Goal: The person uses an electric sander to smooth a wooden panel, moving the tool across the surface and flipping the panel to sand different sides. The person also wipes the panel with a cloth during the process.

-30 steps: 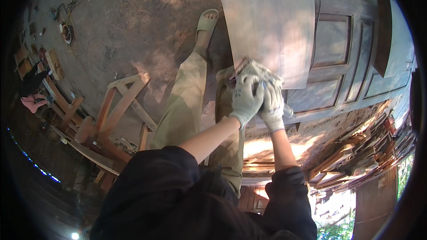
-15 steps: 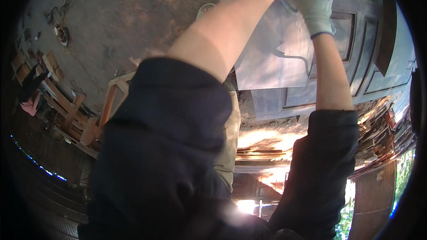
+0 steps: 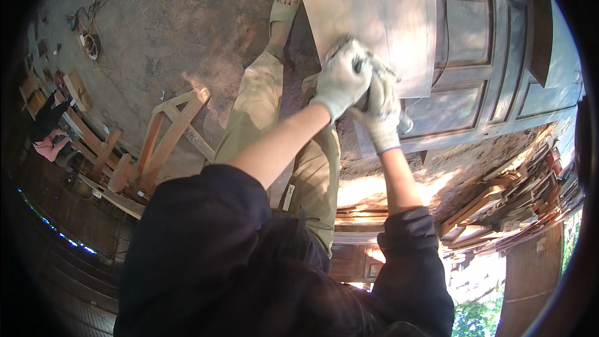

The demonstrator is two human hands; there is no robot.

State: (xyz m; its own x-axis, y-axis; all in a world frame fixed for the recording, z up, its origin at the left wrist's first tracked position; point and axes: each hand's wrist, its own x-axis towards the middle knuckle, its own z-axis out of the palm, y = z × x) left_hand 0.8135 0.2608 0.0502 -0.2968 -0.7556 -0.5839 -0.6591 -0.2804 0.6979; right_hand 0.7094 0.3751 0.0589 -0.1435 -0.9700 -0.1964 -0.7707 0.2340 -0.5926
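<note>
Both my hands wear pale grey-green work gloves and are closed around a corded power tool [image 3: 382, 70], mostly hidden by the gloves, so its exact kind does not show. My left hand [image 3: 344, 80] wraps its front part. My right hand [image 3: 382, 111] grips just behind, to the right. The tool is at the near edge of a smooth, light wooden board [image 3: 380, 6], which lies over a panelled door [image 3: 462, 103]. A dark cord [image 3: 446, 31] loops along the board's right side toward my right hand.
Left of my legs stands a wooden trestle frame [image 3: 171, 131]. Beyond it lie several timber pieces [image 3: 93, 143] and a coiled cable [image 3: 92, 43]. Stacked wood scraps [image 3: 505, 206] lie at the right. My sandalled foot [image 3: 284, 15] is beside the board on the dirt floor.
Both hands have drawn back toward me from the far end of the board to its near edge, still gripping the tool. My legs and foot now show more.
</note>
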